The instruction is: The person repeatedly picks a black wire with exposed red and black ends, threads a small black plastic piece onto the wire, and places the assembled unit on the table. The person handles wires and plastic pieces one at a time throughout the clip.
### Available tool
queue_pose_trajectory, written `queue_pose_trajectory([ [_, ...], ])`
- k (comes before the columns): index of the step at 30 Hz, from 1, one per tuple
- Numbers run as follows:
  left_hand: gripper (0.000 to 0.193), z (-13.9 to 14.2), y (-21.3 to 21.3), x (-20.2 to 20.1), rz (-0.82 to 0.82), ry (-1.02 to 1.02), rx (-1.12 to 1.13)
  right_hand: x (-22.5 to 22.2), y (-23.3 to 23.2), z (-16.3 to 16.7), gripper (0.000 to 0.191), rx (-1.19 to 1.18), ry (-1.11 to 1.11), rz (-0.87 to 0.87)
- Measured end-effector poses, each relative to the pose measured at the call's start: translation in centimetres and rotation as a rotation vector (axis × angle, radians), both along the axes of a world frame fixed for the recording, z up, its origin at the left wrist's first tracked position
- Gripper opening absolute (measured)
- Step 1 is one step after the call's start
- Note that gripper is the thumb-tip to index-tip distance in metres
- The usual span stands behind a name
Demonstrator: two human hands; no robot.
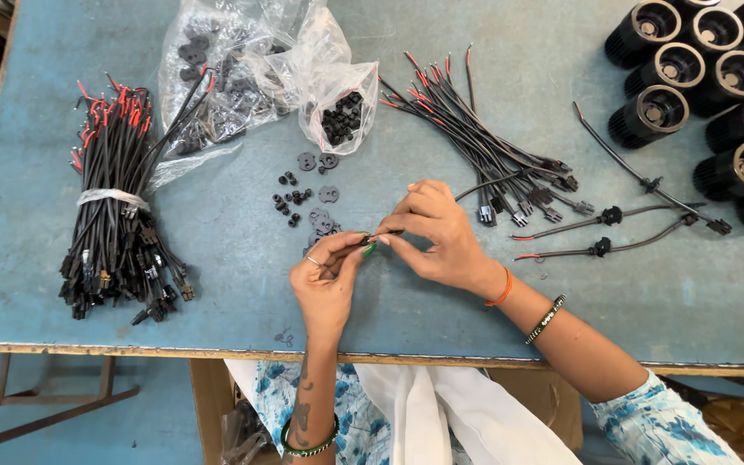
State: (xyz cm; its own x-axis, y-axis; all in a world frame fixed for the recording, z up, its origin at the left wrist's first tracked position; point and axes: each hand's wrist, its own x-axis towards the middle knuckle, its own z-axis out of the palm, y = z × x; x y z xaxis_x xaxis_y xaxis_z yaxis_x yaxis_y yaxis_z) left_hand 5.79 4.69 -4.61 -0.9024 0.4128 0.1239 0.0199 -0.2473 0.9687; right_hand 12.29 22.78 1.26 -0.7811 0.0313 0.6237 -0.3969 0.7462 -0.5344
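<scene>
hands meet over the middle of the blue table (pixel 561 301) in the head view. our left hand (pixel 327 280) has thumb and fingers pinched narrow on a small dark piece, too small for us to tell more, and it wears a ring. our right hand (pixel 437 232) is pinched on the end of a black wire (pixel 486 184), which runs from the fingertips up and right toward the loose wires (pixel 484 142). the two pinches touch at the fingertips, just right of the small parts (pixel 303 194).

those small parts, black rounds and discs, lie scattered just above and left of our hands. above them a clear bag (pixel 342 112) holds more black bits, and a bigger bag (pixel 217 77) beside it lies partly over the bundle (pixel 118 207). that bundle, black wires with red tips and black plugs, is tied with a white band and lies at the left, well apart from our hands.

to the right of the loose wires lie three wires with fitted collars (pixel 610 215), near the right hand. black cylinders (pixel 699 77) with metal rings crowd the top right corner. under the table edge we see a white cloth (pixel 441 413) on our lap.
</scene>
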Motion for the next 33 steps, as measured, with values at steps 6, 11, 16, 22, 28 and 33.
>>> queue_pose_trajectory([
  [6, 0.019, 0.0, -0.1, -0.3, -0.008, -0.004, 0.010, -0.3, 0.1, -0.1, 0.015, -0.034, -0.019, 0.005],
  [11, 0.020, 0.0, -0.2, -0.4, -0.014, -0.011, 0.014, -0.3, 0.1, 0.0, 0.015, -0.019, -0.030, 0.011],
  [16, 0.019, 0.1, -0.3, -0.3, -0.027, -0.005, 0.010, -0.3, 0.0, 0.1, 0.014, 0.012, -0.051, 0.009],
  [22, 0.018, 0.2, -0.2, -0.1, -0.034, -0.010, -0.003, -0.2, -0.3, 0.2, 0.016, 0.149, 0.023, 0.025],
  [28, 0.018, 0.3, -0.3, 0.2, 0.004, 0.018, -0.059, 0.4, -0.1, 0.2, 0.018, 0.058, -0.030, 0.074],
  [33, 0.019, -0.2, -0.8, 0.5, 0.066, 0.079, -0.088, 0.7, -0.1, -0.5, 0.029, 0.023, -0.012, 0.135],
])
